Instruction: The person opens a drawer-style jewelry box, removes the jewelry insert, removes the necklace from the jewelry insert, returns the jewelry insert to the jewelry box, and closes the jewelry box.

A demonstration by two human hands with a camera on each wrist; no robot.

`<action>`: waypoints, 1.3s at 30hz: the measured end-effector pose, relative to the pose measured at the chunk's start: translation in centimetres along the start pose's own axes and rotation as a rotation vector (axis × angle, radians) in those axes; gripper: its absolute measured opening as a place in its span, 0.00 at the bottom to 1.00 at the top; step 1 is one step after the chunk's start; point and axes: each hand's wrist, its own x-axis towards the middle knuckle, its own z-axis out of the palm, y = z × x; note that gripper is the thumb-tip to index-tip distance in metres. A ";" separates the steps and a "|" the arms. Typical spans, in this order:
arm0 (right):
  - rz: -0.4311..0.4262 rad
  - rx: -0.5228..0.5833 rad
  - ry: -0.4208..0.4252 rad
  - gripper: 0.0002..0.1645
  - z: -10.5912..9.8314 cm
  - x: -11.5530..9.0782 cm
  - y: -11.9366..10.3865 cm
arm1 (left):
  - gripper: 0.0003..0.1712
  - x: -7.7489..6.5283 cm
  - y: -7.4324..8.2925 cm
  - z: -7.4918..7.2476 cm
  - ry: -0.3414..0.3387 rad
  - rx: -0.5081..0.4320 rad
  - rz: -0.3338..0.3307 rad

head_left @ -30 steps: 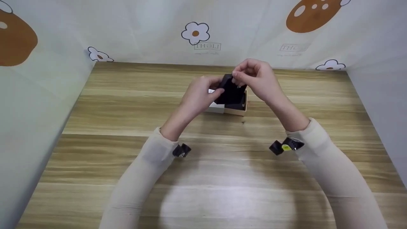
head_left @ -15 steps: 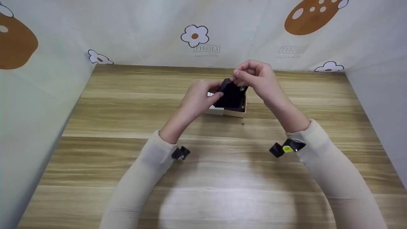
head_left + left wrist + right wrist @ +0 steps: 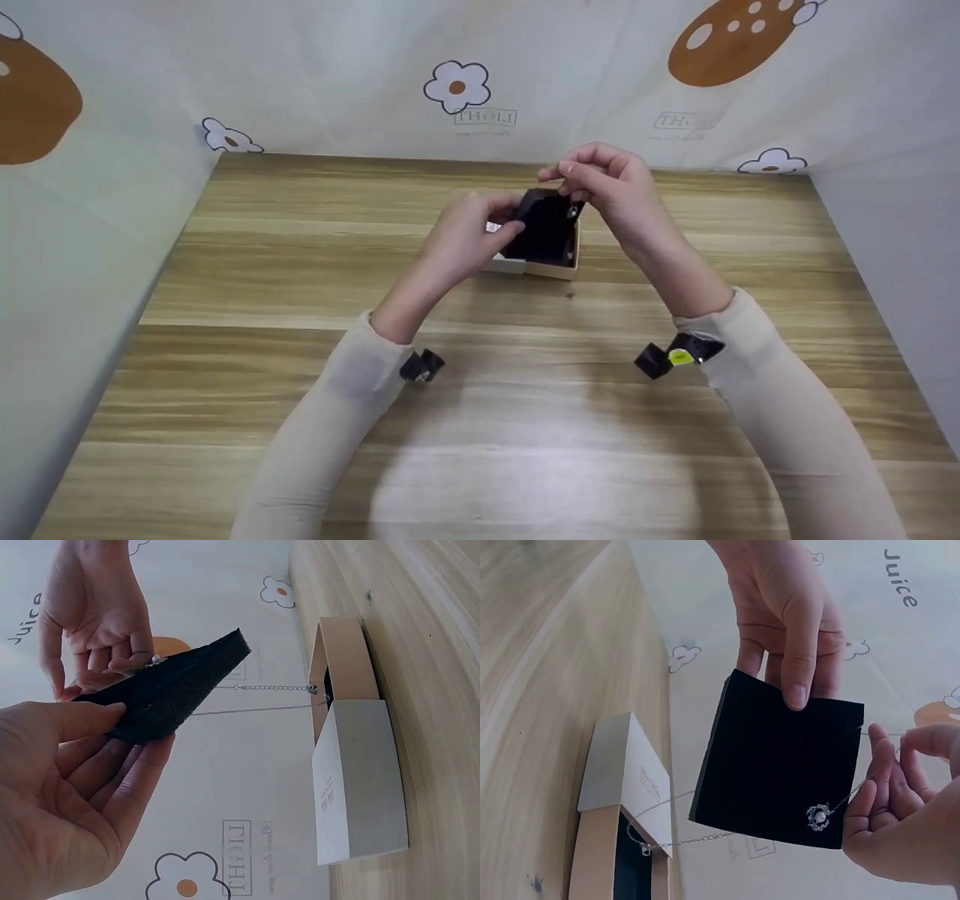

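Note:
My left hand [image 3: 466,238] grips a square black foam pad [image 3: 541,231] above the small box, thumb on its face and fingers behind. A silver necklace pendant [image 3: 819,817] with a pearl-like center lies against one corner of the pad. From the pad's other side the necklace chain [image 3: 259,709] hangs in a loop toward the box. With thumb and index finger, my right hand [image 3: 616,184] pinches the chain by the pad's upper right edge; its other fingers curl near that edge.
Beneath the hands stands a box with a peach drawer [image 3: 352,652] partly out of its white sleeve [image 3: 375,780], black inside. The wood-grain table [image 3: 525,405] meets a patterned cloth backdrop [image 3: 360,82] behind the box. A small dark mark [image 3: 570,295] shows in front of it.
My right hand has drawn slightly up and right from the pad's top edge with the chain. The pendant now shows at the pad's right side. My left hand keeps its grip.

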 end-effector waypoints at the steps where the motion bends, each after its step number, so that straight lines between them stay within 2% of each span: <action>1: 0.004 0.020 0.000 0.07 0.0 0.0 0.0 | 0.15 0.0 0.0 0.0 -0.001 0.002 0.000; 8: 0.028 0.270 0.018 0.12 -0.4 0.1 -0.2 | 0.14 -0.2 -0.3 -0.4 0.008 -0.022 0.010; 10: 0.037 0.368 0.025 0.11 -0.7 0.0 -0.2 | 0.14 -0.3 -0.4 -0.5 0.010 -0.037 0.009; 16: 0.024 0.540 0.049 0.09 -1.4 -0.1 -0.2 | 0.14 -0.5 -0.7 -1.1 0.023 -0.081 -0.011; 20: 0.003 0.527 0.082 0.08 -1.6 -0.2 -0.3 | 0.14 -0.6 -0.8 -1.6 0.057 -0.125 -0.014; 25: 0.010 0.476 0.116 0.11 -1.5 -0.4 -0.4 | 0.13 -0.7 -1.0 -2.0 0.103 -0.181 -0.018; 32: 0.007 0.394 0.100 0.13 -1.5 -0.8 -0.3 | 0.14 -0.8 -1.0 -2.4 0.154 -0.249 -0.010; 39: -0.064 0.252 0.101 0.12 -0.9 -1.1 -0.2 | 0.14 -0.8 -1.0 -2.6 0.201 -0.282 0.023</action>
